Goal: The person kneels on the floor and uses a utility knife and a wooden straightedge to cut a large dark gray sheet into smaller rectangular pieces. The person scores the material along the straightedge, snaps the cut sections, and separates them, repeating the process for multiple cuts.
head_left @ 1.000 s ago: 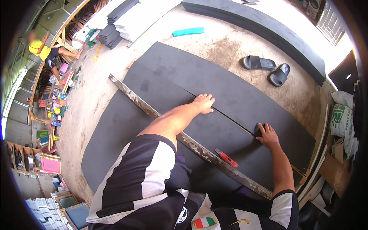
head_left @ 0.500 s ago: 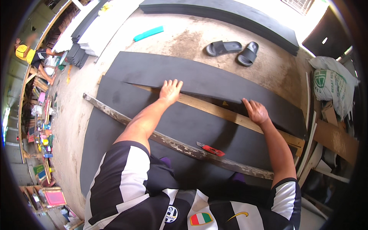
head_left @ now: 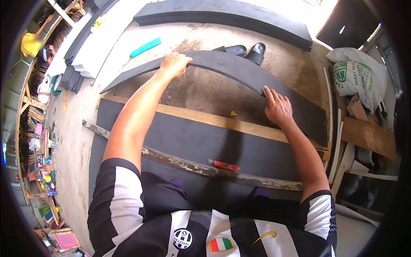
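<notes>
the left hand [head_left: 174,65] is gripping the near edge of the arching dark strip [head_left: 235,66] beyond the black sheet [head_left: 184,132], the right hand [head_left: 280,110] is touching that edge, its grip unclear, and separation is looking complete, lifting only partial.

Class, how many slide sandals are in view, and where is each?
2. One black slide sandal lies beyond the bent black sheet, which partly hides it; the second slide sandal lies right of the first. More could be hidden.
</notes>
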`<state>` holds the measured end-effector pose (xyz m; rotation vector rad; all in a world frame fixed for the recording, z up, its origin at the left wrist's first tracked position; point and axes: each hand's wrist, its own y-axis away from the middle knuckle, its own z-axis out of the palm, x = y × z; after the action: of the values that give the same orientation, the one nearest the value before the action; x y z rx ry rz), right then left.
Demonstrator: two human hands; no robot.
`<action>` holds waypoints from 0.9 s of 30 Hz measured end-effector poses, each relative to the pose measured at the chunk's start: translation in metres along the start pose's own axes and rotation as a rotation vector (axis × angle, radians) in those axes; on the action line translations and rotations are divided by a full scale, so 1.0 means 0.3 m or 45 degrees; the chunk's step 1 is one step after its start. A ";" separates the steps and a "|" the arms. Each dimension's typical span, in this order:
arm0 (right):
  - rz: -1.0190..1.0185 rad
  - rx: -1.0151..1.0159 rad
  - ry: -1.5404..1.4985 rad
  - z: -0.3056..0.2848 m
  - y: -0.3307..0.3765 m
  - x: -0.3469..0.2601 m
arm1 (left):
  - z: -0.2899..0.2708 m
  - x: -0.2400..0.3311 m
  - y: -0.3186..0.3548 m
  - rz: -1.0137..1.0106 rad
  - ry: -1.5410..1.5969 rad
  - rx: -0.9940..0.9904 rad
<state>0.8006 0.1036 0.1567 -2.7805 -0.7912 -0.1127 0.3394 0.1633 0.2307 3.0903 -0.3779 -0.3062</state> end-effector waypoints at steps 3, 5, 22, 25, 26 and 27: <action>0.112 0.154 -0.198 0.004 -0.011 0.003 | -0.060 0.009 -0.022 0.046 0.006 -0.072; 0.189 0.234 -0.268 -0.015 -0.031 0.030 | -0.097 0.014 -0.026 0.080 0.019 -0.175; 0.225 -0.516 -0.412 -0.128 -0.169 0.216 | 0.038 0.060 0.000 0.101 0.448 -0.341; 0.274 -0.516 -0.457 -0.215 -0.171 0.214 | -0.094 0.065 0.048 0.058 0.418 -0.408; 0.262 -0.474 -0.445 -0.270 -0.160 0.219 | -0.151 0.068 0.076 0.048 0.440 -0.417; 0.247 -0.478 -0.447 -0.334 -0.148 0.222 | -0.213 0.071 0.108 0.056 0.428 -0.432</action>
<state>0.8333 0.1481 0.2725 -3.2719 -0.6189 0.3014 0.3644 0.1262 0.2905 2.7255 -0.3399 0.1379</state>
